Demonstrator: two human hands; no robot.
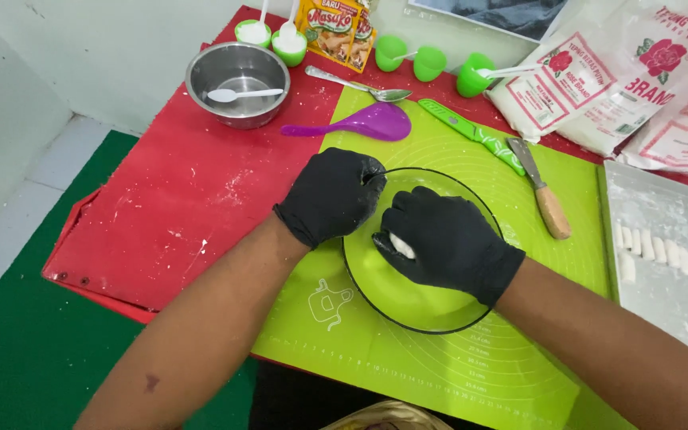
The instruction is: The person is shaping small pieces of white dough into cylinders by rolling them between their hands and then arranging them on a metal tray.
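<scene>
While gloved, soft dough (400, 245).

Head camera, looking steeply down

It sits close above the desk (185, 199), facing forward over both hands (392, 215) and the bowl (408, 306).

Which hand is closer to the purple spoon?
Left. The left hand sits just below the purple spoon; the right hand is farther away, over the glass bowl.
</scene>
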